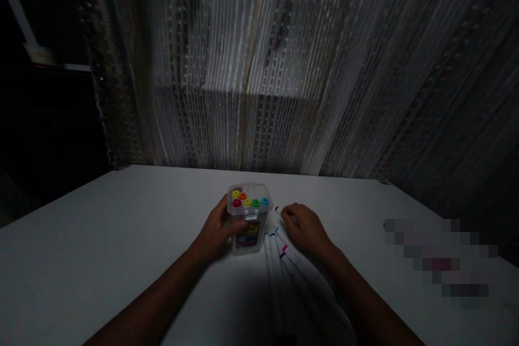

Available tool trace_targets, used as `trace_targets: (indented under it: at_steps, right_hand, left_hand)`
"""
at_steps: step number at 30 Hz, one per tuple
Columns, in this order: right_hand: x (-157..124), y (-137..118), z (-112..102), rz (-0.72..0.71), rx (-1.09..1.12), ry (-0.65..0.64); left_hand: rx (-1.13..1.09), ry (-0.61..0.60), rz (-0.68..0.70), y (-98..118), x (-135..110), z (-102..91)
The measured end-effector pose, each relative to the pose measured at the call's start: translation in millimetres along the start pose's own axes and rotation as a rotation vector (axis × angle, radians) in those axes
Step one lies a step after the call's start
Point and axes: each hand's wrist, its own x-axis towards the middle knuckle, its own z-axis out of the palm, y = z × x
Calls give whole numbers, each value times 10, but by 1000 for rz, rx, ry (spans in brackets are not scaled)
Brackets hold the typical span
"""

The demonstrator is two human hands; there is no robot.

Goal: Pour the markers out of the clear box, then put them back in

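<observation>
A clear plastic marker box (249, 221) stands upright on the white table (101, 238), with several coloured marker caps showing at its top. My left hand (217, 232) is wrapped round the box's left side. My right hand (306, 230) rests just right of the box, fingers curled down over the far ends of several white markers (279, 257) that lie side by side on the table. What the fingertips pinch is hidden in the dim light.
A striped, beaded curtain (284, 65) hangs behind the table's far edge. A dark window frame (24, 27) shows at the upper left. A blurred-out patch (441, 259) sits on the table at the right.
</observation>
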Motion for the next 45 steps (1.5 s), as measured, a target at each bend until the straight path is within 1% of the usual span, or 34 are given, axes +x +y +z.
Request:
trace_targets:
  at_steps: [3, 7, 11, 14, 20, 25, 34, 45]
  right_hand:
    - [-59, 21, -22, 20, -112, -110]
    - [-72, -49, -47, 30, -138, -185]
    - [-82, -82, -6, 36, -161, -303]
    - [-87, -75, 18, 43, -170, -344]
    - [-84, -95, 4, 65, -194, -372]
    - [-82, -100, 16, 78, -180, -360]
    - [-79, -89, 20, 67, -174, -363]
    - [-81, -72, 29, 63, -166, -357]
  left_hand:
    - [38, 21, -6, -33, 0, -44]
    - [41, 17, -1, -59, -21, -60]
    - [32, 36, -20, -79, -41, -60]
    - [9, 25, -14, -105, -43, -69]
    - [-1, 20, -21, -71, -43, -44]
    - [-9, 23, -15, -27, -46, -26]
    - [-11, 41, -23, -85, -51, -45]
    - [-1, -10, 8, -48, -37, -26]
